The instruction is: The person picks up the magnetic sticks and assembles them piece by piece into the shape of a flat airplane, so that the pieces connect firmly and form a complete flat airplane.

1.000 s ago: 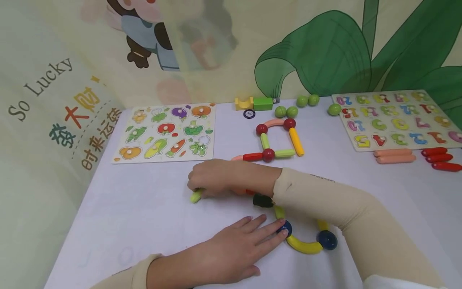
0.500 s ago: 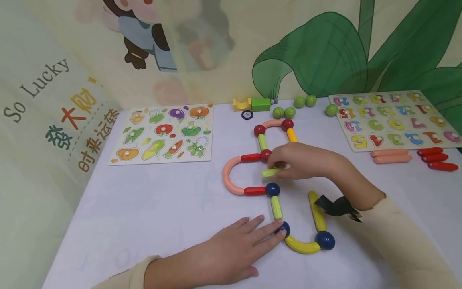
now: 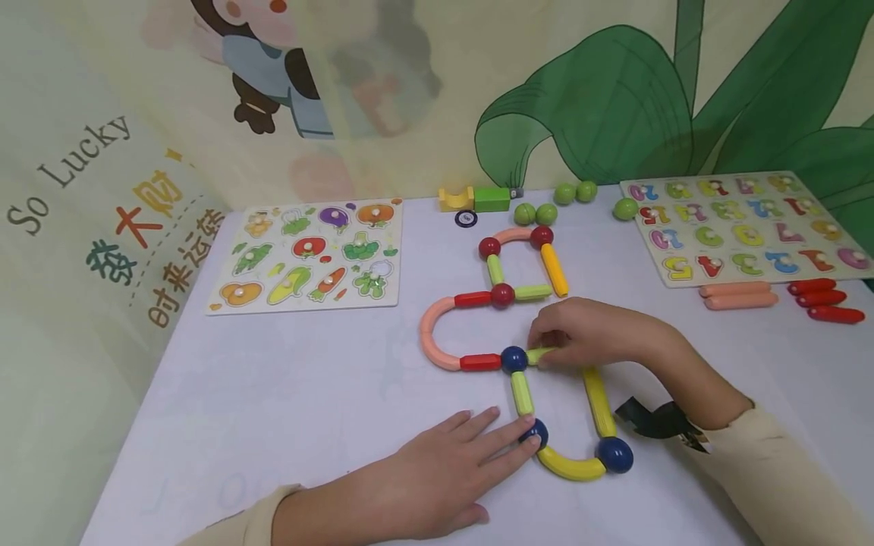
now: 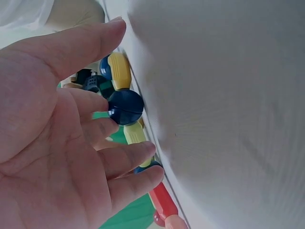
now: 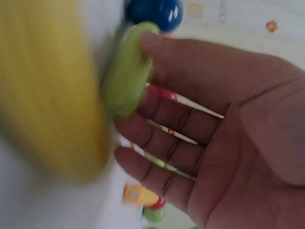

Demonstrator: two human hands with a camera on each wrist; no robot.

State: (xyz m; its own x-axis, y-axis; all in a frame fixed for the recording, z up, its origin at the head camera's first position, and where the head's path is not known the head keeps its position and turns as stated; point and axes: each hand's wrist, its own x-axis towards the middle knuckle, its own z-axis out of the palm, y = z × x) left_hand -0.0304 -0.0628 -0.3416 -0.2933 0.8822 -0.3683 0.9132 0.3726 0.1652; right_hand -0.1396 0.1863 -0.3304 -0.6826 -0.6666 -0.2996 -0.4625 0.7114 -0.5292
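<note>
Between thumb and fingers, my right hand [image 3: 594,334] pinches a short light green rod [image 5: 127,71]. One end of that rod meets or nearly meets the upper blue ball [image 3: 514,359]; the head view cannot settle which. My left hand [image 3: 437,474] lies flat with fingers straight, fingertips on the lower blue ball [image 3: 539,432]. Another green rod [image 3: 522,393] links these two balls. A curved yellow rod [image 3: 572,464] runs from the lower ball to a third blue ball [image 3: 615,455], where a straight yellow rod [image 3: 599,406] rises towards my right hand.
Beyond lie red rods [image 3: 481,362], a pink arc [image 3: 429,334], red balls [image 3: 502,295] and an orange rod [image 3: 554,271]. A vegetable puzzle board [image 3: 307,302] is at back left, a number board [image 3: 744,227] at right. Green balls [image 3: 546,214] and spare pink rods [image 3: 740,302] lie farther out.
Carrying the green rod, my right hand has gone from the left side across to the right, then down to the upper blue ball. My left hand has stayed put.
</note>
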